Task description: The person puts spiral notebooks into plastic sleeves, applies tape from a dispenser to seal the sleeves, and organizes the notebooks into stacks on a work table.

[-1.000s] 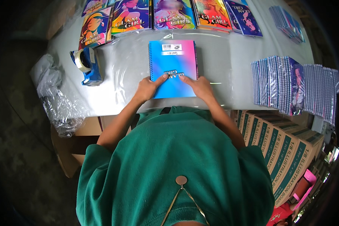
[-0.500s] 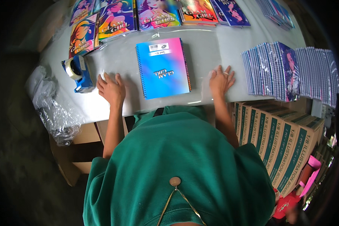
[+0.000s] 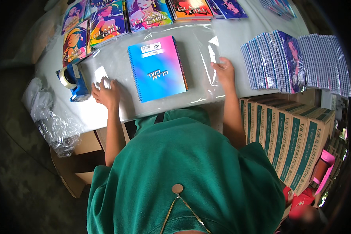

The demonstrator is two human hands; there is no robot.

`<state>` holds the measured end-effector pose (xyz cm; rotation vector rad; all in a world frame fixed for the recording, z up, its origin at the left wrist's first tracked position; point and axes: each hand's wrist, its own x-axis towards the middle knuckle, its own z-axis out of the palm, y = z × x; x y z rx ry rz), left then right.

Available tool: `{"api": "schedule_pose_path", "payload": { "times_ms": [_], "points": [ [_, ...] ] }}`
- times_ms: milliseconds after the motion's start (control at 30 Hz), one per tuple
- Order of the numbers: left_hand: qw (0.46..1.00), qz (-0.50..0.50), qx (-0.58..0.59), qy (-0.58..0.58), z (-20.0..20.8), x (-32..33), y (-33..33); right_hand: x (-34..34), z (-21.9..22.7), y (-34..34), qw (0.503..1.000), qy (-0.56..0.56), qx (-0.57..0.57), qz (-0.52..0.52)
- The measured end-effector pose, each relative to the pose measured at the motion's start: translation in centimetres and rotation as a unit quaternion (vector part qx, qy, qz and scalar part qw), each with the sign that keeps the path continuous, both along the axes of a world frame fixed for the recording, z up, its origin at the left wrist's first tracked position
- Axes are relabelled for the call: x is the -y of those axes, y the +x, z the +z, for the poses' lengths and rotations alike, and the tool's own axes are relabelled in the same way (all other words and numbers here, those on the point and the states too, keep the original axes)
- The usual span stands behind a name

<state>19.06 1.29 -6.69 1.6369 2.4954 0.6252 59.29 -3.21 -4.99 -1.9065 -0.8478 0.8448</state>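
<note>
A blue-and-pink spiral notebook [image 3: 158, 70] lies flat on a sheet of clear plastic film [image 3: 197, 50], its coil along the left side. To its right, my right hand [image 3: 225, 74] has thumb and forefinger closed on the film's right edge, which stands up in shiny creases. My left hand [image 3: 106, 94] rests at the film's left part, fingers apart and slightly bent, with nothing held. Just left of that hand stands a blue tape dispenser [image 3: 78, 84] carrying a roll of tape.
Rows of colourful illustrated notebooks [image 3: 150, 13] line the table's far side. Wrapped notebook stacks [image 3: 263, 62] stand at the right. Crumpled plastic [image 3: 52, 121] hangs off the left edge. Brown cartons [image 3: 288, 140] sit below right, near a person in red [image 3: 302, 199].
My right hand has gone from lying flat to pinching the film's edge, which has risen. My left fingers have curled a little. The whole view has shifted slightly.
</note>
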Motion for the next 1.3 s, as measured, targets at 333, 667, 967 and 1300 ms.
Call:
{"api": "schedule_pose_path", "payload": {
  "times_ms": [333,667,967,1300],
  "points": [
    [0.793,0.007,0.554,-0.252,6.1,8.6,1.4,7.2,4.6,0.3,0.84,-0.263,-0.374,0.292],
    [0.554,0.035,0.629,-0.544,7.6,11.6,5.5,9.1,3.1,-1.0,0.512,-0.038,-0.858,0.017],
    [0.712,0.129,0.649,-0.235,4.1,13.2,4.7,11.5,4.9,2.0,0.784,-0.167,-0.595,0.057],
    [0.648,0.172,0.737,-0.092,5.4,7.3,-3.7,6.6,3.2,3.9,0.924,-0.23,-0.222,0.208]
  ]
}}
